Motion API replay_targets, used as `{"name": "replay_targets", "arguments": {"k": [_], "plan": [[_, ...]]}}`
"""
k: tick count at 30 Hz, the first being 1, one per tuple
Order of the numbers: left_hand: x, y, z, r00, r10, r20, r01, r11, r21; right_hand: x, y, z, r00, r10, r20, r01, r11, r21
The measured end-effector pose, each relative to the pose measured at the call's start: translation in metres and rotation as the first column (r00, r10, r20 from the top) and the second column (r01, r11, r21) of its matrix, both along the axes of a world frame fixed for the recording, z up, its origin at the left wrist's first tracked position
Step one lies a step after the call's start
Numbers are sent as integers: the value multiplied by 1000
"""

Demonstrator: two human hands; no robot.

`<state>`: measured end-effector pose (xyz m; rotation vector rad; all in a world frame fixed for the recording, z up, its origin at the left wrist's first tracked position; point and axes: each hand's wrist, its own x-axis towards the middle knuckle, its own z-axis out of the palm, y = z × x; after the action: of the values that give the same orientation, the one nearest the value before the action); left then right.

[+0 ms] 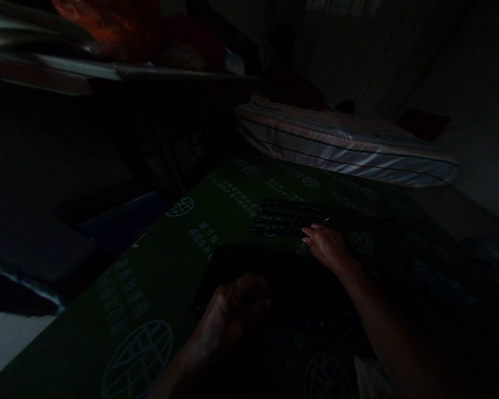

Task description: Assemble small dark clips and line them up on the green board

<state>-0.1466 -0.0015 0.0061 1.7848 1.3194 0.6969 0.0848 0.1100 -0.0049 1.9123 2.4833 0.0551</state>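
The scene is very dark. My right hand (326, 244) reaches forward onto a row of dark shiny small objects (283, 219) lying on a green printed sheet (158, 277); its fingers are curled down on them, and what they grip is hidden. My left hand (233, 310) rests closed on a dark flat item (228, 266) nearer to me, too dim to identify.
A striped mattress (341, 147) lies on the floor beyond the green sheet. A cluttered shelf or table edge (108, 69) runs along the upper left, with a dark blue flat object (125, 219) below it.
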Motion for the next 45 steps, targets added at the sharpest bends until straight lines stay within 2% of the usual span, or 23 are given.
{"name": "replay_targets", "arguments": {"k": [6,8,10,12,14,17,19,22,24,31,36,45], "plan": [[0,0,-3,999,-2,39,0,1000,31,7,-18,9,998,6,-68,0,996,93],[1,0,-5,998,-3,64,0,999,50,12,-28,11,985,43,-169,-17,988,151],[1,0,-7,996,-4,87,-2,998,67,16,-40,14,938,114,-328,-51,980,195],[1,0,-10,995,-15,100,7,997,78,19,-55,19,850,165,-501,-60,974,218],[1,0,-12,994,-30,102,20,996,92,20,-70,25,749,153,-645,-33,980,195],[2,0,-13,995,-19,102,7,994,113,20,-91,35,600,18,-800,31,998,46],[4,0,-13,993,-7,117,-7,993,118,18,-103,40,467,-98,-879,32,995,-93],[6,0,-11,992,-5,129,-12,992,126,13,-116,43,255,-214,-943,-69,969,-239],[7,0,-11,991,-2,133,-15,992,126,7,-120,42,191,-238,-952,-153,951,-269],[7,0,-16,989,-15,149,-11,986,168,-19,-115,34,192,-210,-959,-304,916,-261],[8,0,-15,989,-7,151,-19,985,170,-31,-108,30,224,-256,-940,-326,890,-320],[7,0,-17,988,-19,153,-4,989,147,-38,-102,28,282,-267,-922,-351,865,-358]]}}
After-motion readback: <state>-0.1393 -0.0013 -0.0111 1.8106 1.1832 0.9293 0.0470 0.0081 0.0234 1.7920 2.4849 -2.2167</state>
